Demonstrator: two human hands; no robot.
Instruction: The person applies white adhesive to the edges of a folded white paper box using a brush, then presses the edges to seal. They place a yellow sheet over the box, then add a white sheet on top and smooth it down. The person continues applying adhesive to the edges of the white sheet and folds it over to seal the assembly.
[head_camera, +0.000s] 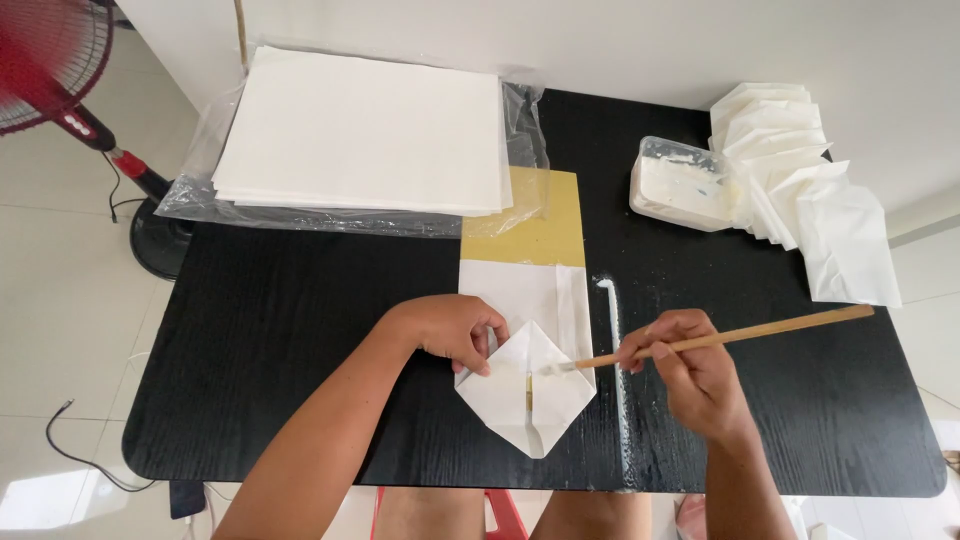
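Pressing down on the upper left flap of a folded white paper piece (527, 392), the left hand (455, 332) lies with fingers curled and fingertips flat on the sheet, holding nothing. Head view only. That folded piece, taken as the landmark, sits on a black table (280, 340) near its front edge, with its folded corners meeting along a centre seam and its lower end coming to a point. The right hand (690, 370), just right of the piece, is closed around a thin wooden brush (715, 340); the bristle end touches the piece near the seam, and the handle runs up and to the right. Directly behind the piece lies a yellow sheet (530, 225), partly covered by the paper's unfolded part. A white smeared streak (612, 340) runs along the table just right of the piece. Behind and left of the piece, a stack of white sheets (360, 130) rests on clear plastic wrap. Behind and right, well apart, stands a plastic tub of white paste (682, 183), with a fanned row of finished folded papers (800, 180) beside it. A red fan (50, 60) stands on the floor, far left.
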